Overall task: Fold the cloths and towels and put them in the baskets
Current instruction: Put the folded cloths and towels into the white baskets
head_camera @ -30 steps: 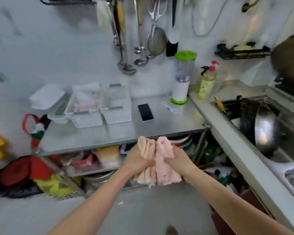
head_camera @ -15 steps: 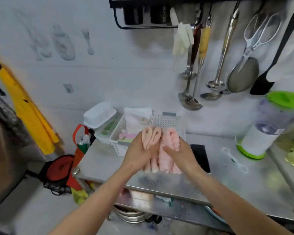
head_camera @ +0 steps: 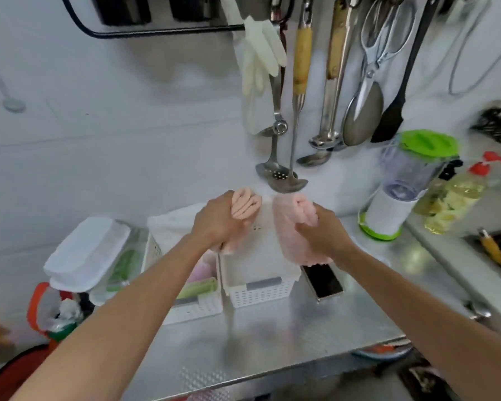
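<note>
Holding now: two folded cloths, one in each hand, both raised above the baskets.
Table edge: the steel table (head_camera: 272, 342) nearest me carries no loose cloth that I can see.
Phone: a dark phone (head_camera: 324, 280) lies flat just right of the right basket.
Right basket: the white right basket (head_camera: 258, 287) sits under my hands; the part of its floor I can see looks bare, so I judge nothing is stored there yet.
Left basket: the left basket (head_camera: 197, 308) touches it on the left and already holds folded pieces, green and pink at the front and a white one at the back, partly hidden by my forearm.
Left hand: my left hand (head_camera: 219, 219) has its fingers curled round the peach cloth (head_camera: 245, 205), folded into a tight bundle.
Right hand: my right hand (head_camera: 320, 230) grips the pink towel (head_camera: 289, 227), folded, its lower end hanging over the right basket's far corner.
Done: folding of these two looks finished, and the left basket is partly filled.
Left: lowering both into a basket; I cannot tell whether more laundry waits out of view.
Far: a lidded tub (head_camera: 87, 253) to the left, a blender (head_camera: 405, 180) to the right, utensils (head_camera: 301, 96) hanging on the wall.
</note>
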Demonstrator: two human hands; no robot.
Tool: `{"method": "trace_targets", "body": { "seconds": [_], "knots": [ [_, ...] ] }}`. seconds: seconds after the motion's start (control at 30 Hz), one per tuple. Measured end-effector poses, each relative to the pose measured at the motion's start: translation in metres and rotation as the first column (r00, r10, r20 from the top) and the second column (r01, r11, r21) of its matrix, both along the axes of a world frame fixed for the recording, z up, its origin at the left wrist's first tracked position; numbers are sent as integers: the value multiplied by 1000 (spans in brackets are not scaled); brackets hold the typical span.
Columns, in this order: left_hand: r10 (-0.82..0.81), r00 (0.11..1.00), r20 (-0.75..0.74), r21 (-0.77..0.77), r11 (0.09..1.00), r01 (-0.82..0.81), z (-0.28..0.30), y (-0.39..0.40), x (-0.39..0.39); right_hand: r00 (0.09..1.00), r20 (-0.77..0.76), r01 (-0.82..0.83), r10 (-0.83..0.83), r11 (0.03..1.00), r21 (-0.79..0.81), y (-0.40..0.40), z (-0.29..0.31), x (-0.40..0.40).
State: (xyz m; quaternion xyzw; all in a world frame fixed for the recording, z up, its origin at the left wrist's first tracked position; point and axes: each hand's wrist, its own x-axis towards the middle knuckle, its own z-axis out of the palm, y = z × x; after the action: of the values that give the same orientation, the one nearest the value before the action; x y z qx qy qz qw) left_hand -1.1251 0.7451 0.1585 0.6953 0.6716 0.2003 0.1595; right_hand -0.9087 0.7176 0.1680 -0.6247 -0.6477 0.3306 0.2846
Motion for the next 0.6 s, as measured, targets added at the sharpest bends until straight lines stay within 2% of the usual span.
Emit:
{"method": "trace_targets", "body": {
  "seconds": [0.03, 0.13, 0.2, 0.3, 0.33, 0.4, 0.47, 0.53, 0.6],
  "knots": [
    [-17, 995, -95, 6, 1000, 18, -6, 8, 3, 999, 36, 25, -25, 1000, -9, 0, 0, 4],
    [-187, 932, -309, -42, 982, 183, -27, 18, 17, 996, -39, 83, -85, 995, -57, -4, -7, 17],
    [-279, 888, -366, -98, 960, 262, -48, 18, 22, 991, -18, 133, -135, 988, -77, -6, -14, 27],
    [-325, 828, -457, -143, 945, 293, -78, 22, 27, 986, 95, 144, -135, 984, -101, -4, -20, 38],
    [-334, 814, -476, -163, 942, 292, -84, 22, 30, 988, 85, 137, -128, 985, -106, -4, -22, 40],
    [-335, 798, -501, -177, 942, 285, -92, 23, 36, 994, -7, 108, -110, 987, -122, -5, -25, 43],
    [-339, 794, -505, -184, 941, 284, -95, 24, 42, 992, 2, 127, -127, 985, -116, -4, -30, 46],
    [-386, 816, -431, -259, 919, 298, -102, 23, 47, 987, 18, 158, -157, 981, -110, -1, -36, 49],
    [-463, 834, -300, -411, 852, 325, -109, 21, 49, 988, 20, 155, -154, 982, -108, 2, -39, 53]
  ]
}}
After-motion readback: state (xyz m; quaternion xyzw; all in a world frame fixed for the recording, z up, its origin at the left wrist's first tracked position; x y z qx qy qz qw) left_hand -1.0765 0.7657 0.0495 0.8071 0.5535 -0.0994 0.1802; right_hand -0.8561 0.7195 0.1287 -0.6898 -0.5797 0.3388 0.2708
